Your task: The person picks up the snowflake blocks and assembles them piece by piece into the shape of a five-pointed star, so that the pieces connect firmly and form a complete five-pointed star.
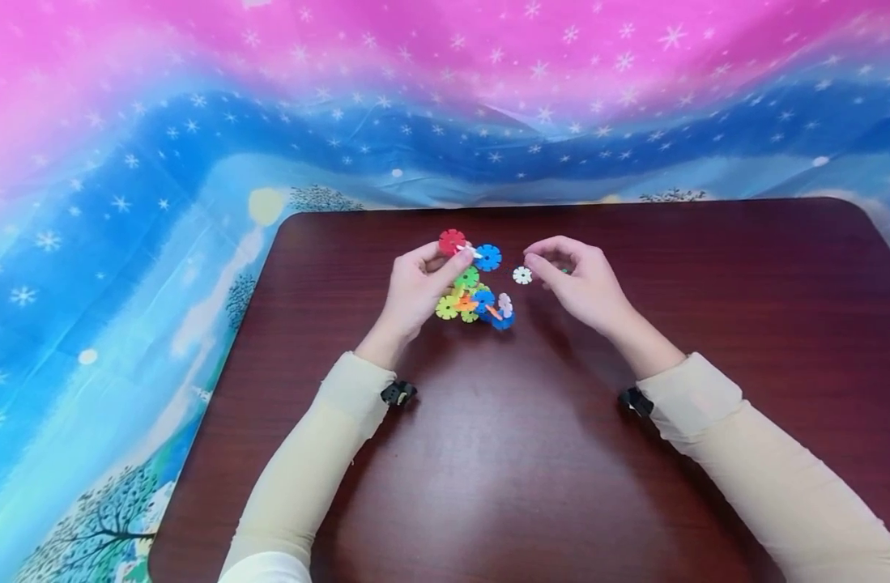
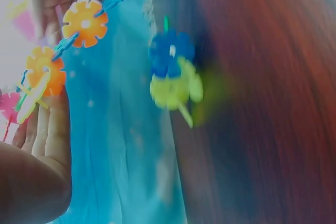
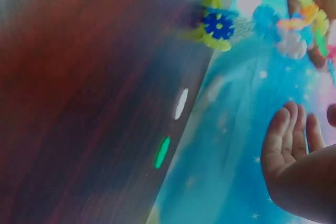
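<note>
My left hand [image 1: 419, 283] pinches a chain of joined flower-shaped plastic discs [image 2: 85, 23] in red, orange, blue, yellow and pink, raised above the table. Its red disc [image 1: 452, 241] shows at the fingertips in the head view. A smaller blue and yellow disc cluster [image 3: 218, 27] rests on the tabletop; the held chain overlaps it in the head view. My right hand [image 1: 579, 279] hovers to the right with bent, loose fingers and nothing in them. Under its fingertips a loose white disc [image 3: 181, 103] lies flat, with a green disc [image 3: 163, 152] beside it.
The dark reddish-brown table [image 1: 503, 470] has rounded corners, and its far edge runs just behind the discs. A pink and blue cloth [image 1: 386, 138] with snowflakes hangs behind and along the left side. Each wrist wears a small black camera [image 1: 399, 394].
</note>
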Demonstrator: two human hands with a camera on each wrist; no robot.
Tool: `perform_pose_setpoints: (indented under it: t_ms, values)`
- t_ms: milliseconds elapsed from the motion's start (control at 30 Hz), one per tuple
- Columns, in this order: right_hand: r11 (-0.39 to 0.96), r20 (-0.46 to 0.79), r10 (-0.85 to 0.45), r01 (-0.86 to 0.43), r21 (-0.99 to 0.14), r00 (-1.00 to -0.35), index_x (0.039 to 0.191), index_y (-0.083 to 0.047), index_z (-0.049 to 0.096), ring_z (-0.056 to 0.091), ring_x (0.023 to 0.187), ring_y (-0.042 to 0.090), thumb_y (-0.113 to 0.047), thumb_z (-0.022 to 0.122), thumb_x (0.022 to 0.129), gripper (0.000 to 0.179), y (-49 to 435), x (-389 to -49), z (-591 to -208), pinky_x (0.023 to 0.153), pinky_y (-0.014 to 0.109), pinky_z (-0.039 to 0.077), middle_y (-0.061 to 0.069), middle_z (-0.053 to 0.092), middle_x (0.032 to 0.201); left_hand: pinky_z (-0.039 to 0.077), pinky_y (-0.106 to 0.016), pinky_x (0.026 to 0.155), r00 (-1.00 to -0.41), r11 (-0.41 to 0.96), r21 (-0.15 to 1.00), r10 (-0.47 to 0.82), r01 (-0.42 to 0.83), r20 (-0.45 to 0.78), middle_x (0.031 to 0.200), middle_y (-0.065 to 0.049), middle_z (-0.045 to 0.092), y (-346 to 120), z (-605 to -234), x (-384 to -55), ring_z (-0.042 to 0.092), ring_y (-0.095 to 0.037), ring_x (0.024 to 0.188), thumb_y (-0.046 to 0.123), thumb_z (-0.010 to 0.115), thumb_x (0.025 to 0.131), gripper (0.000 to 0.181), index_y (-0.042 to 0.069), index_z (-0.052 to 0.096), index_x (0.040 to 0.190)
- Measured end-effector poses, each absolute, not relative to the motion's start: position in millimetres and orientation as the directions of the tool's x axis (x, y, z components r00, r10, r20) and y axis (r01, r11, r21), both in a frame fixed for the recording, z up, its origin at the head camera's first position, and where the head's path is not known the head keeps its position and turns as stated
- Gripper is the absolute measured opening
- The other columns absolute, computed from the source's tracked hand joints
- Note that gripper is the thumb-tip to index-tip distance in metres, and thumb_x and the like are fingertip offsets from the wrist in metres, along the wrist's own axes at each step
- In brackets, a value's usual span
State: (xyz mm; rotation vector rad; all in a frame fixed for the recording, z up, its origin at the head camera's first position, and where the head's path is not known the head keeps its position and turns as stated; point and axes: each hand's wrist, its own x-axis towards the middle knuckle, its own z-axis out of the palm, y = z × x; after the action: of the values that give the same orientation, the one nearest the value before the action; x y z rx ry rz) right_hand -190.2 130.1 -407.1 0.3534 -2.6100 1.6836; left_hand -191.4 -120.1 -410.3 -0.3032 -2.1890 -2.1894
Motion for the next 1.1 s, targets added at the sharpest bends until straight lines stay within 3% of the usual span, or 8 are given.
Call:
perform_pose_setpoints:
  t_ms: [167,400,533,600,733,833,933,1100]
  values:
    - [0.519,0.025,-0.251,-0.157,-0.840,-0.968,0.122,-0.011,0.072,0.067,0.091,0.033,-0.035,0.064,0.104,0.031,124,-213,-414,0.076,0.038,0.052,0.015,0.073,0.106,0.061,-0.030,0.073,-0.991,0.019,0.991,0.028,0.134,0.133,0.104,-0.009,0.077,-149,-408,-198,0.070,-0.016,0.078,0.027,0.076,0.097,0.034,0.003,0.075,0.122]
    - [0.701,-0.079,-0.330,-0.188,-0.688,-0.941,0.118,-0.014,0.073,0.064,0.089,0.024,-0.039,0.064,0.103,0.031,99,-235,-421,0.086,0.044,0.051,0.004,0.072,0.104,0.060,-0.031,0.077,-0.991,-0.019,0.995,-0.101,0.093,0.091,0.101,-0.007,0.077,-184,-412,-208,0.070,-0.019,0.073,0.034,0.077,0.097,0.038,0.005,0.075,0.121]
    - [0.804,-0.174,-0.332,-0.182,-0.567,-0.927,0.116,-0.014,0.073,0.065,0.087,0.022,-0.052,0.065,0.098,0.042,80,-242,-421,0.079,0.044,0.053,0.001,0.072,0.093,0.059,-0.035,0.081,-0.988,-0.021,0.998,-0.143,0.057,0.053,0.097,-0.005,0.077,-194,-417,-211,0.070,-0.021,0.074,0.039,0.077,0.095,0.040,0.007,0.075,0.120]
    - [0.846,-0.233,-0.329,-0.176,-0.503,-0.915,0.110,-0.014,0.073,0.065,0.082,0.022,-0.058,0.066,0.095,0.047,70,-244,-420,0.073,0.042,0.053,0.001,0.070,0.084,0.059,-0.035,0.082,-0.987,-0.021,0.999,-0.158,0.047,0.043,0.097,-0.005,0.076,-197,-420,-212,0.069,-0.021,0.074,0.041,0.077,0.095,0.042,0.007,0.075,0.120]
    - [0.892,-0.345,-0.321,-0.160,-0.422,-0.882,0.077,-0.014,0.066,0.051,0.059,0.016,-0.060,0.068,0.092,0.049,56,-246,-420,0.061,0.036,0.046,-0.001,0.052,0.060,0.058,-0.033,0.079,-0.984,-0.026,0.999,-0.171,0.047,0.042,0.094,-0.004,0.075,-198,-422,-213,0.065,-0.022,0.072,0.042,0.077,0.094,0.042,0.007,0.076,0.118]
    - [0.896,-0.384,-0.323,-0.148,-0.420,-0.865,0.060,-0.015,0.052,0.034,0.049,0.013,-0.053,0.068,0.094,0.053,52,-248,-422,0.056,0.034,0.038,-0.004,0.037,0.055,0.057,-0.031,0.075,-0.987,-0.042,0.998,-0.157,0.052,0.045,0.083,-0.002,0.072,-198,-421,-213,0.064,-0.025,0.072,0.042,0.078,0.094,0.040,0.008,0.076,0.114]
    - [0.877,-0.380,-0.342,-0.147,-0.458,-0.859,0.059,-0.015,0.050,0.030,0.049,0.014,-0.046,0.067,0.097,0.051,53,-248,-424,0.055,0.033,0.034,-0.004,0.036,0.055,0.057,-0.030,0.075,-0.989,-0.062,0.997,-0.143,0.055,0.045,0.081,-0.002,0.072,-197,-419,-213,0.068,-0.027,0.075,0.041,0.078,0.094,0.038,0.008,0.076,0.112]
    - [0.806,-0.320,-0.363,-0.123,-0.579,-0.875,0.084,-0.011,0.066,0.051,0.065,0.018,-0.042,0.067,0.097,0.033,61,-246,-428,0.064,0.035,0.043,0.000,0.058,0.068,0.056,-0.028,0.074,-0.988,-0.084,0.995,-0.145,0.057,0.044,0.088,-0.002,0.075,-196,-418,-212,0.065,-0.017,0.071,0.036,0.078,0.095,0.035,0.007,0.076,0.113]
